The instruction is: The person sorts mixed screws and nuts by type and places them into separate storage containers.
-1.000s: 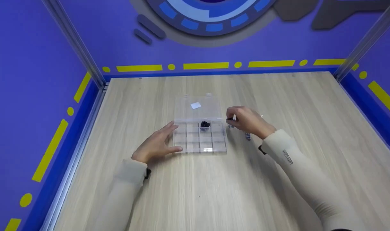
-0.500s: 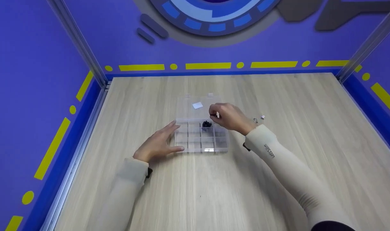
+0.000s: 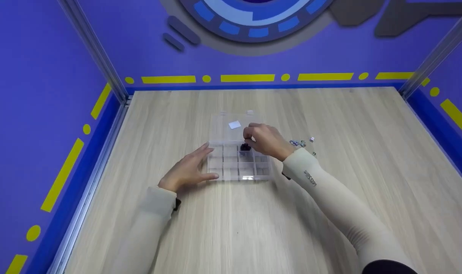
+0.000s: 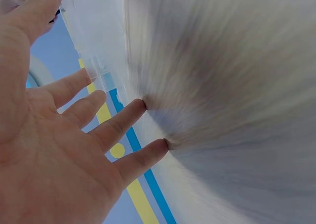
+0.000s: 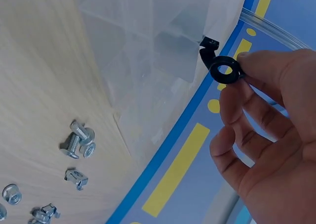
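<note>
A clear plastic compartment box [image 3: 231, 171] lies with its lid [image 3: 219, 127] folded back on the table. Along the box's left side rests my left hand [image 3: 187, 171], fingers spread and the thumb near the front corner; in the left wrist view two fingertips touch the tabletop. My right hand [image 3: 267, 140] is over the box's back row, thumb and fingertips pinching a black ring-shaped piece [image 5: 224, 69]. Dark pieces [image 3: 245, 147] sit in a back-row compartment just below those fingertips. The piece in the fingers is hidden in the head view.
Silver bolts [image 5: 78, 139] and small metal clips [image 5: 76, 178] lie loose on the table right of the box, beside the right forearm. A white label [image 3: 234, 125] is on the lid. Blue panels [image 3: 238, 61] wall the table at the back and sides.
My right hand has moved left from beside the box to above its dark-filled compartment, uncovering the loose metal parts. My left hand stays at the box's left side.
</note>
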Available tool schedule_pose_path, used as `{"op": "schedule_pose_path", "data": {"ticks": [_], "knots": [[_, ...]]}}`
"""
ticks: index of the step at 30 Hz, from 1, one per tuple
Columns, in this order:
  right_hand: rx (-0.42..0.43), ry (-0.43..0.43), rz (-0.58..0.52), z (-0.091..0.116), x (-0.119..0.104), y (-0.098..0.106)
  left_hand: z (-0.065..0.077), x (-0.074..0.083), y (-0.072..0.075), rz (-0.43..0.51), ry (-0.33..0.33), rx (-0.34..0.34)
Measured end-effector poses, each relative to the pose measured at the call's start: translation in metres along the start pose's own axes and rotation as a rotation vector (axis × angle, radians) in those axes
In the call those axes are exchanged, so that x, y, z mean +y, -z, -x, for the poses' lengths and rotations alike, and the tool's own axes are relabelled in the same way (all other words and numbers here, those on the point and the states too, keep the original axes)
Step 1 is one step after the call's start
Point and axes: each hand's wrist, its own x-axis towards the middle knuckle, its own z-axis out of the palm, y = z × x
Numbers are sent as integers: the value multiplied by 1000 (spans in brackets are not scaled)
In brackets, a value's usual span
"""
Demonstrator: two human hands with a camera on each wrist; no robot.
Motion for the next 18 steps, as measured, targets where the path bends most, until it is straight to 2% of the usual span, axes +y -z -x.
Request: {"op": "schedule_pose_path", "data": {"ticks": [10, 18], "knots": [[43, -3, 140, -3, -5, -11, -1, -2, -2, 2, 5, -13], [34, -9, 169, -5, -6, -15, -1, -1, -1, -10, 9, -9]]}}
